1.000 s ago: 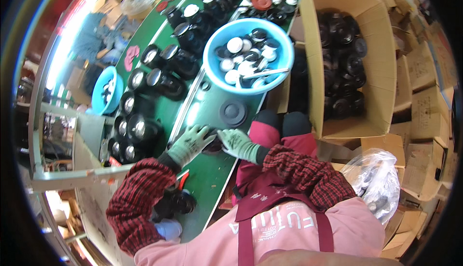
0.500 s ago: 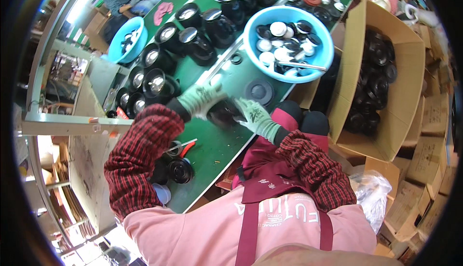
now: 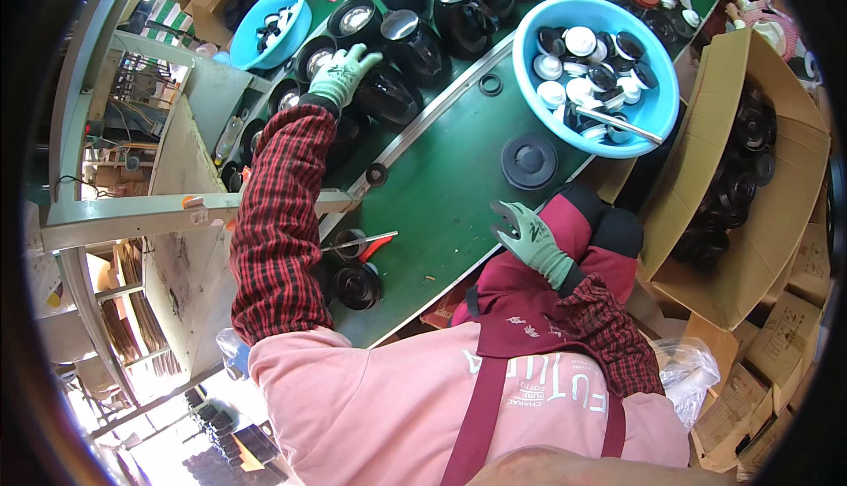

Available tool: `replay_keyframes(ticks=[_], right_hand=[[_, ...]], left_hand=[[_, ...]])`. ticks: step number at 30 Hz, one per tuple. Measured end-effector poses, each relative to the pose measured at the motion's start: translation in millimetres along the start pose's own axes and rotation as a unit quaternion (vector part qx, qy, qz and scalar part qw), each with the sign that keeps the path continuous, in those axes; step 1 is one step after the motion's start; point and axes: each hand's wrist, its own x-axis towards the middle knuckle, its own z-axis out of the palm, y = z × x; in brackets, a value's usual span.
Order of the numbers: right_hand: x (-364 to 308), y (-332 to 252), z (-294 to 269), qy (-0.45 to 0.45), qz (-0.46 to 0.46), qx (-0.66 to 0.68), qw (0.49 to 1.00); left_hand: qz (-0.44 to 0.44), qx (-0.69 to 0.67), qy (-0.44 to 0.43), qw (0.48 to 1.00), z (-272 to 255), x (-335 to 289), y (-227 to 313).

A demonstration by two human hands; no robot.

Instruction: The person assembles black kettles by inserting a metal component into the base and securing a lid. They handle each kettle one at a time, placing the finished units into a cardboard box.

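Observation:
Among the black glossy pots at the far left of the bench, my left hand (image 3: pixel 346 74) in a pale green glove has its fingers spread. It is next to a black pot (image 3: pixel 388 96); whether it touches the pot is hard to tell. Over the bench's near edge, my right hand (image 3: pixel 531 237), gloved alike with a dark palm, is half curled, fingers apart and nothing between them. Beyond it a round black lid (image 3: pixel 529 162) lies flat on the green bench (image 3: pixel 441 213). A black ring (image 3: pixel 490 85) and a smaller ring piece (image 3: pixel 377 175) lie farther off.
A blue basin (image 3: pixel 520 54) of black and white caps stands at the right, with a metal rod (image 3: pixel 622 124) across it. Beside it is a cardboard box (image 3: pixel 785 195) of black parts. An orange-handled tool (image 3: pixel 377 248) and a black lid (image 3: pixel 356 286) lie near the metal post (image 3: pixel 176 213).
Both hands were together at a dark object over the bench. They have parted: the left has reached away to the pots, the right has drawn back empty. The view has shifted.

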Motion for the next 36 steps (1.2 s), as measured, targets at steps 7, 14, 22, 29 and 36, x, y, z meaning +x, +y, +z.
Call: replay_keyframes(ticks=[7,14,22,29,36], right_hand=[[-13,2,0,-0.020,0.000,0.014,1.000],[-23,-19,-2,-0.060,-0.035,-0.064,0.996],[1,-111,-46,0.023,-0.342,-0.298,0.891],[-84,-101,-120,0.062,-0.230,-0.024,0.971],[-158,-72,-109,0.051,0.087,0.403,0.910]], left_hand=[[-0.367,-0.089,-0.084,0.922,49,-73,32],[-0.194,-0.130,0.079,0.969,68,-150,75],[0.221,-0.124,0.102,0.962,-106,-241,184],[0.083,-0.471,0.180,0.860,-109,-254,234],[0.116,-0.524,0.137,0.833,-48,-270,314]])
